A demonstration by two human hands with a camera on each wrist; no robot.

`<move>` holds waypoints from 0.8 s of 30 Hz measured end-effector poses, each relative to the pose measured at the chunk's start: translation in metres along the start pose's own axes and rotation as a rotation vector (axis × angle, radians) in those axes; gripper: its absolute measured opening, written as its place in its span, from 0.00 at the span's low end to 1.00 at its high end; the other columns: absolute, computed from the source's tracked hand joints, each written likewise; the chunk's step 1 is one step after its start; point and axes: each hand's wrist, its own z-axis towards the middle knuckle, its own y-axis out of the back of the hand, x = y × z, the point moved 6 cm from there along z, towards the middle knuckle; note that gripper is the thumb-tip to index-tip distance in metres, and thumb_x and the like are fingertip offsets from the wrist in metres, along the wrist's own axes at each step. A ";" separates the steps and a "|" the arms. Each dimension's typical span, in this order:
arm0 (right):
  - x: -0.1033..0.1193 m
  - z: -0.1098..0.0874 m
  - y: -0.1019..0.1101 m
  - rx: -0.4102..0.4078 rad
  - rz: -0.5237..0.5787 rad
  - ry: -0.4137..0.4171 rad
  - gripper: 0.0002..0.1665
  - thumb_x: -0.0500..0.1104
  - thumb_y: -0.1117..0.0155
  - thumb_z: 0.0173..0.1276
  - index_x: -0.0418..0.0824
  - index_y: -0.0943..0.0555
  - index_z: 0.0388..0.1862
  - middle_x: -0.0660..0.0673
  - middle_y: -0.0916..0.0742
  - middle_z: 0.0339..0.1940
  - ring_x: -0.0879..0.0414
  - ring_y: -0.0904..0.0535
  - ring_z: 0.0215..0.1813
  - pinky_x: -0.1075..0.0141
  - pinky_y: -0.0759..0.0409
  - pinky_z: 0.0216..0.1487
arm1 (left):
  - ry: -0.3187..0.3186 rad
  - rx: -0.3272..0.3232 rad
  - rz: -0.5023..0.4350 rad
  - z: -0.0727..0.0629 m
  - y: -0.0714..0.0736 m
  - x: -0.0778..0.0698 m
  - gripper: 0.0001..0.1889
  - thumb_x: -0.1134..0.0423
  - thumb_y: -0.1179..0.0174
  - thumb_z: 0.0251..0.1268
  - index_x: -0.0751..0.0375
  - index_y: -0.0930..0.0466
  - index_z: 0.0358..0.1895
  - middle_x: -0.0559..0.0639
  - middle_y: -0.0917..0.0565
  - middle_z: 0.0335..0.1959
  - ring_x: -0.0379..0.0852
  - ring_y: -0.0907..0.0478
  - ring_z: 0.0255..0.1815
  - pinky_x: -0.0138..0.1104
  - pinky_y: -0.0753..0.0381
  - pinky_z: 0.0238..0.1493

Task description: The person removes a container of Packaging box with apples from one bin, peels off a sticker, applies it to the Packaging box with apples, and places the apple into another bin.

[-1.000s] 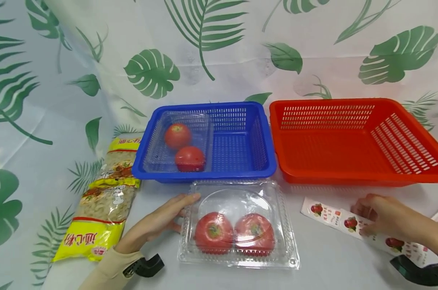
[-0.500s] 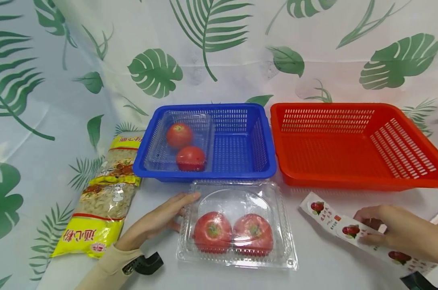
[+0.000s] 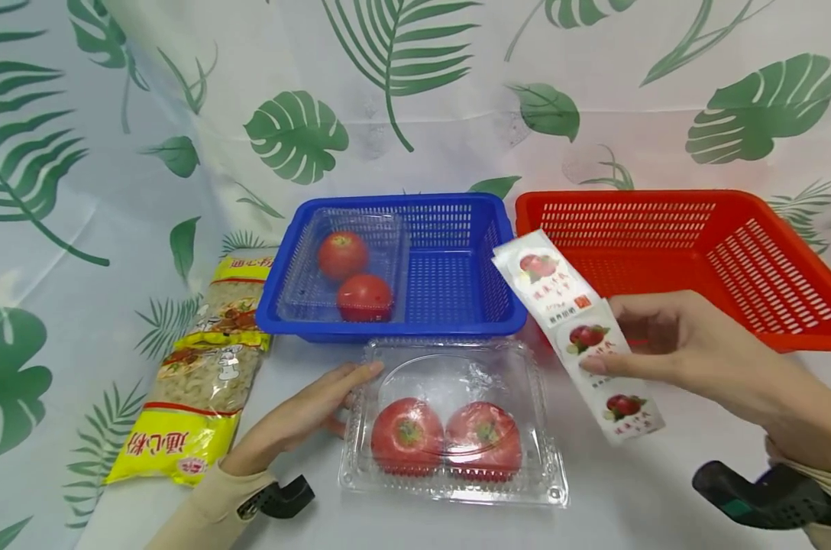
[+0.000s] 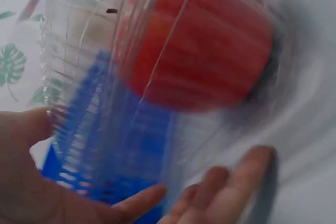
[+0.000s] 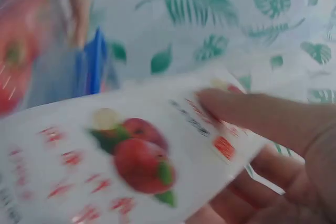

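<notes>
My right hand [image 3: 704,355] pinches a strip of white stickers [image 3: 587,336] printed with red fruit. Raised off the table, the strip slants across the corner where the two baskets meet; the right wrist view shows the thumb flat on the printed strip [image 5: 94,166] and the fingers beneath. In the middle of the table lies a lidded clear plastic box [image 3: 450,382] with two round red fruits [image 3: 407,437] inside. My left hand [image 3: 299,420] rests at its left side, thumb touching the edge; in the left wrist view the fingers [image 4: 226,198] extend loosely beside the box.
A blue basket [image 3: 402,330] behind the box holds another clear box with two red fruits [image 3: 343,255]. To its right stands a red basket [image 3: 663,283]. Two yellow-ended pasta bags [image 3: 175,443] lie at the left. A leaf-patterned curtain [image 3: 443,122] hangs behind.
The right hand has lifted the sticker strip off the table and carried it left and up, toward the box and baskets. The left hand and box have stayed put.
</notes>
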 end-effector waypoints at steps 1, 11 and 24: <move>0.008 0.005 -0.001 -0.012 0.042 0.018 0.25 0.40 0.28 0.72 0.37 0.19 0.65 0.43 0.11 0.53 0.52 0.12 0.46 0.62 0.11 0.39 | -0.006 -0.024 0.040 -0.003 0.002 -0.003 0.40 0.37 0.50 0.78 0.70 0.36 0.74 0.64 0.28 0.66 0.55 0.22 0.54 0.47 0.12 0.43; 0.060 0.035 -0.025 -0.127 0.286 0.124 0.29 0.45 0.26 0.72 0.41 0.20 0.69 0.47 0.09 0.53 0.52 0.11 0.49 0.60 0.11 0.47 | -0.308 -0.379 0.609 -0.051 0.015 -0.085 0.25 0.36 0.43 0.76 0.53 0.16 0.53 0.44 0.13 0.45 0.41 0.17 0.45 0.42 0.15 0.49; 0.082 0.044 -0.061 -0.181 0.513 0.223 0.27 0.38 0.28 0.72 0.35 0.21 0.67 0.40 0.11 0.55 0.50 0.10 0.51 0.57 0.11 0.49 | -0.617 -0.075 0.116 -0.025 -0.049 -0.133 0.11 0.64 0.30 0.70 0.61 0.18 0.51 0.51 0.15 0.47 0.45 0.15 0.49 0.37 0.12 0.51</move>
